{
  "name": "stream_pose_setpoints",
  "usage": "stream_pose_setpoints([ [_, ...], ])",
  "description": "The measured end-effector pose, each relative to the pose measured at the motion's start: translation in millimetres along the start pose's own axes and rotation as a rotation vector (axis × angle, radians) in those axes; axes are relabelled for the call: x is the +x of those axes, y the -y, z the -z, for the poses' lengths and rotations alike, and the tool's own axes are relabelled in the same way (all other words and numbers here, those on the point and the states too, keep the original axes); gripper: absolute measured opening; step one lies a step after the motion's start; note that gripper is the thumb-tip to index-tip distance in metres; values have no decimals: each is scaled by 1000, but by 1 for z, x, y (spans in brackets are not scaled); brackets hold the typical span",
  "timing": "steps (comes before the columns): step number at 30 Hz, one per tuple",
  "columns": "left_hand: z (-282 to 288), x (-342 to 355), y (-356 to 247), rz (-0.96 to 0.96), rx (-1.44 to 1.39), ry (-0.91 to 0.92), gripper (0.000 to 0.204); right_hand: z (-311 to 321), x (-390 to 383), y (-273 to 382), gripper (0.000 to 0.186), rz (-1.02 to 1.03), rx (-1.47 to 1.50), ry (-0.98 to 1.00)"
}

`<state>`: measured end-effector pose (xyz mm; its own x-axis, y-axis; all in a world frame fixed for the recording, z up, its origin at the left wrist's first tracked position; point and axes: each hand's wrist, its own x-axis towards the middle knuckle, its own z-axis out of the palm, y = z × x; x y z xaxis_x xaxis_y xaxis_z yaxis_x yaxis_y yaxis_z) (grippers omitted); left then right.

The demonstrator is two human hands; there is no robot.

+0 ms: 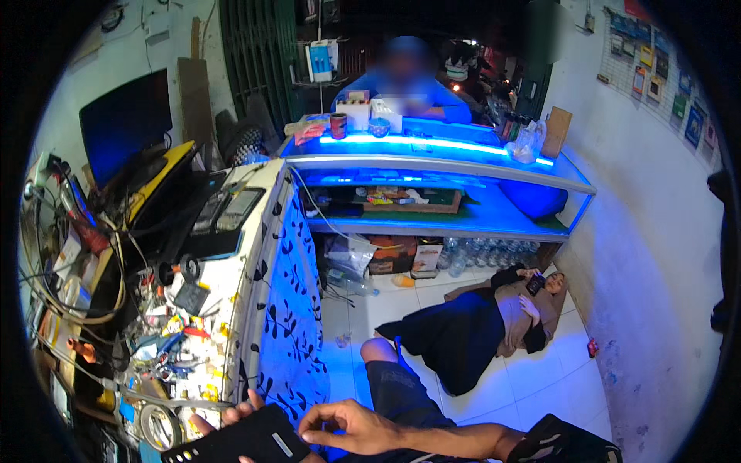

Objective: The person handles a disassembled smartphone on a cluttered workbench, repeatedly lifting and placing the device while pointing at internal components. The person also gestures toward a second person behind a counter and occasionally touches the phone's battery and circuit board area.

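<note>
White wall (617, 231) along the right side, with small packages hung high up. Across the room, a glass display counter (432, 164), lit blue from within, with boxes, a bowl and a plastic bag on top. Down the left, a long workbench (243, 266), crowded with tools, cables and loose parts. Over its near side, a patterned cloth (289, 309) with dark leaf shapes on blue-lit fabric. On the tiled floor, a lying person (463, 324) in a long black skirt and brown top, with a phone in one hand. Behind the counter, a second person (401, 85) in blue. Above the bench, a large dark screen (127, 123).

Right hand (351, 426) low in the middle, with fingers curled and thumb bent toward the index finger, close to the right edge of a flat black panel (231, 440). Cannot tell contact from gap there, nor a pinch from a loose curl. Left hand (239, 413) mostly hidden behind that same panel, gripping it from beneath, fingertips showing past its upper edge. Panel held tilted at the lower edge of the view, beside the bench, with a silver rectangle near one end and small round spots near the other. Just left of it, a roll of tape (145, 424) on the bench.
</note>
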<state>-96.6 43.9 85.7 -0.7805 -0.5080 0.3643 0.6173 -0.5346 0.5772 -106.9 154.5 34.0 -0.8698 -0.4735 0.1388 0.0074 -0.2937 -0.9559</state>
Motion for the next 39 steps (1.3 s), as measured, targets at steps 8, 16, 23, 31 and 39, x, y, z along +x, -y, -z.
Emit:
stream_pose_setpoints([
  [8, 10, -14, 8, -43, 131, -11, 85, -2, 1, -41, 27, -9, 75, 1],
  [16, 45, -35, 12, -100, 422, 43, 81, -1, -4, -44, 23, 3, -155, 43],
  [23, 49, 14, 1, -89, 178, 702, 54, -1, -4, -46, 25, 31, -445, 92],
  [31, 54, -41, 10, -59, 325, 120, 86, 2, -6, -35, 25, -34, -229, 134],
  [39, 55, -41, 13, -107, 279, 167, 89, -3, -6, -43, 24, 36, -262, 82],
])
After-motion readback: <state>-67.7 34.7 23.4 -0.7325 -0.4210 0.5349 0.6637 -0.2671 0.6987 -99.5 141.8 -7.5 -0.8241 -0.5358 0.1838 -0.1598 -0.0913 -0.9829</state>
